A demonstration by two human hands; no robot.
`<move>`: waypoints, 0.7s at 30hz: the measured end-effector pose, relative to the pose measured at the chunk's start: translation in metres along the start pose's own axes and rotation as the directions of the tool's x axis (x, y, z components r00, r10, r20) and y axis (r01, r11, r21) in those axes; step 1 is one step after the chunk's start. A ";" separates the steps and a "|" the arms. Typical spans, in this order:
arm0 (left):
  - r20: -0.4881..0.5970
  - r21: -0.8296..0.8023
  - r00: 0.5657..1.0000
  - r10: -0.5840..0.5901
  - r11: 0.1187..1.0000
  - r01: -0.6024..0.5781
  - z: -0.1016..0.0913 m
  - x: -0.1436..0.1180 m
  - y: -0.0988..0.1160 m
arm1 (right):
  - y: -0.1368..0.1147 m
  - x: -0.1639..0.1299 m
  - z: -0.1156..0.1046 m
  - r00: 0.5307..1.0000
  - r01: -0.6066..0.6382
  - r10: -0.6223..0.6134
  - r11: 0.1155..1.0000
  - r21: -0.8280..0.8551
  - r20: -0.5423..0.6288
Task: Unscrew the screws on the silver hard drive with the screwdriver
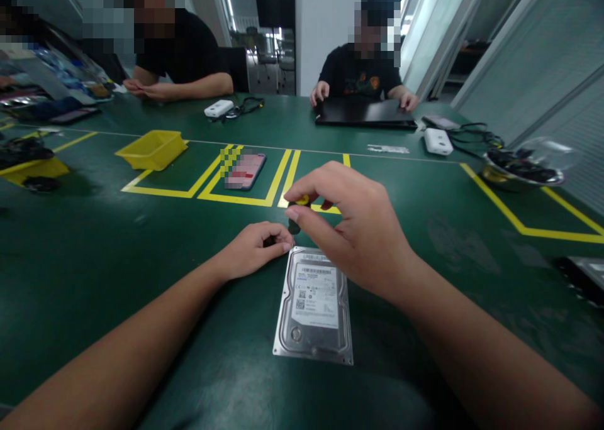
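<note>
A hard drive (315, 304) lies flat on the green counter (117, 254), label up, square in front of the person. At its far edge the right hand (352, 229) hovers with thumb and forefinger pinched on a small tool with a black and yellow handle (298, 205), its tip pointing down near the drive's far left corner. The left hand (255, 249) rests on the counter just beside that corner, fingers curled together on something small and dark; what it is cannot be made out.

The drive looks like a stiff metal block, probably heavy for its bulk, with smooth, rather slippery faces. It is likely sensitive to knocks, so it is best gripped by its two long side edges. Beyond the drive lie a phone (245, 170) and a yellow tray (153, 149).
</note>
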State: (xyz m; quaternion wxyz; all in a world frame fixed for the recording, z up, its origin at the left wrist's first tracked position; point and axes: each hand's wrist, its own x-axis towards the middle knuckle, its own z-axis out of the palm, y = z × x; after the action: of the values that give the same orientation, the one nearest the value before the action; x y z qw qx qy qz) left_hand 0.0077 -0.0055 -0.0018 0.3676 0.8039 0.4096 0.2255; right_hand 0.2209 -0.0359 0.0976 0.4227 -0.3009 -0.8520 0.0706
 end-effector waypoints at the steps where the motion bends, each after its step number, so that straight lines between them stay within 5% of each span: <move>1: 0.001 -0.001 1.000 -0.002 1.000 0.002 0.000 0.000 0.000 | 0.000 0.000 0.000 1.000 0.002 -0.002 1.000 0.001 0.002; 21: 0.007 0.012 1.000 -0.009 1.000 0.008 -0.001 0.000 0.001 | -0.001 0.000 0.001 1.000 0.012 -0.012 1.000 0.023 0.024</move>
State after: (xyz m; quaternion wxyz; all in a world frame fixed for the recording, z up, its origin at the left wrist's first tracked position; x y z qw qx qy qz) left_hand 0.0080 -0.0055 -0.0006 0.3652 0.8051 0.4131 0.2187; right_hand 0.2200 -0.0365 0.0972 0.4162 -0.2900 -0.8580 0.0813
